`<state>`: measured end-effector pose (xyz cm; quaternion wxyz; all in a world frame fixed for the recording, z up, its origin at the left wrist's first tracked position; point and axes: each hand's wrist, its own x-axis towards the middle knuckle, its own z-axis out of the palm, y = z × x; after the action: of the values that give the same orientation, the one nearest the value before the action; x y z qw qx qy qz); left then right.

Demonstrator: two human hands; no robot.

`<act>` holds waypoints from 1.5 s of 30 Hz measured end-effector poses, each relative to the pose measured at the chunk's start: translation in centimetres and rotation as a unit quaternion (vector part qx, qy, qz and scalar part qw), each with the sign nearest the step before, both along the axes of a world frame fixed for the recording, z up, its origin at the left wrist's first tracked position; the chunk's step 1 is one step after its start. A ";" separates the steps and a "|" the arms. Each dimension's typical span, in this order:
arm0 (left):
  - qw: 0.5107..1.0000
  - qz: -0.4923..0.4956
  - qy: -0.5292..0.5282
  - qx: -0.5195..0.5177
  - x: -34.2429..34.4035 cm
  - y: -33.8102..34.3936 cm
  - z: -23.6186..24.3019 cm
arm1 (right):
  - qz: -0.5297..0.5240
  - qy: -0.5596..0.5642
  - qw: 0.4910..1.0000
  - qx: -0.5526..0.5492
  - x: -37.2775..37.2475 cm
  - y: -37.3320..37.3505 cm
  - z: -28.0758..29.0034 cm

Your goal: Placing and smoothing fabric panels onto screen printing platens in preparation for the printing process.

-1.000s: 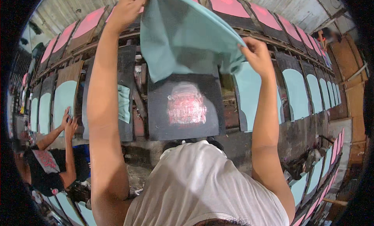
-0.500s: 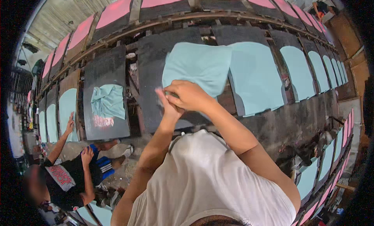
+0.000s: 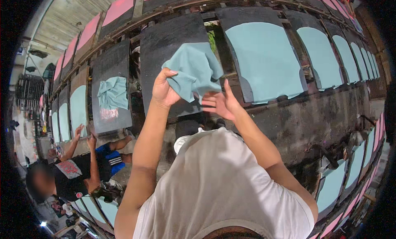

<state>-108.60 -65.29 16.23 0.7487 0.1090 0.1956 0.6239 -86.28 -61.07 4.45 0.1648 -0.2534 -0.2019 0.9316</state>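
Observation:
My left hand (image 3: 164, 90) grips a corner of a crumpled mint-green fabric piece (image 3: 194, 70) above a dark board (image 3: 165, 41) in front of me. My right hand (image 3: 219, 103) is open just below and right of that fabric, fingers apart; whether its fingertips touch the cloth is unclear. Another bunched mint piece (image 3: 112, 91) lies on the board to the left, over pinkish residue. To the right, a mint panel (image 3: 264, 61) lies flat on its board.
Rows of boards carry pink panels (image 3: 119, 8) at the back and mint panels (image 3: 313, 53) along my row. More boards (image 3: 330, 183) stand behind me at lower right. A co-worker in black (image 3: 82, 164) is at lower left; another person (image 3: 346, 4) is at the far top right.
The fabric, held spread high by both hands a second ago, is now lower and bunched in my left hand. My right hand has let go and opened. The view has shifted.

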 end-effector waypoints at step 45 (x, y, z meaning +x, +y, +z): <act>0.877 0.136 0.386 -0.251 0.0 -15.2 -6.4 | -0.172 -0.001 0.985 -0.019 4.2 -5.3 1.4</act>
<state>-108.55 -80.45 9.80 0.5238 0.1217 0.6323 0.5577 -82.11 -66.41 5.88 0.3178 -0.2881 -0.1377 0.8928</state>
